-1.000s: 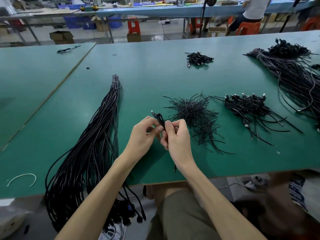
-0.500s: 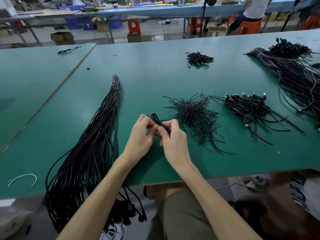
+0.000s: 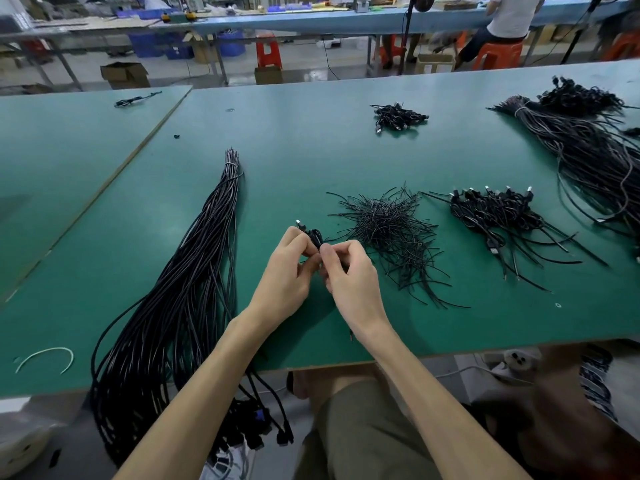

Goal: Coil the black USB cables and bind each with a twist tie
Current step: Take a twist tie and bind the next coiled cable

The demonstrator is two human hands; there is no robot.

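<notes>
Two hands meet fingertip to fingertip over the green table (image 3: 311, 150). The left hand (image 3: 287, 271) pinches a small coiled cable (image 3: 313, 235), plug end poking out above its fingers, and the right hand (image 3: 349, 282) curls its fingers onto the same coil. Loose twist ties (image 3: 391, 230) lie just right of the right hand, with bound coils (image 3: 495, 213) farther right. An uncoiled cable bundle (image 3: 194, 289) lies left of the left hand.

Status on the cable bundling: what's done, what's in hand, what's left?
Looks done: a pile of coiled cables right of the twist tie heap, plus a smaller pile farther back. In hand: left hand and right hand pinch one coiled cable between them; whether its tie is on, cannot tell. Left: the long straight bundle on the left and a second bundle at far right. Most looks undone.
</notes>
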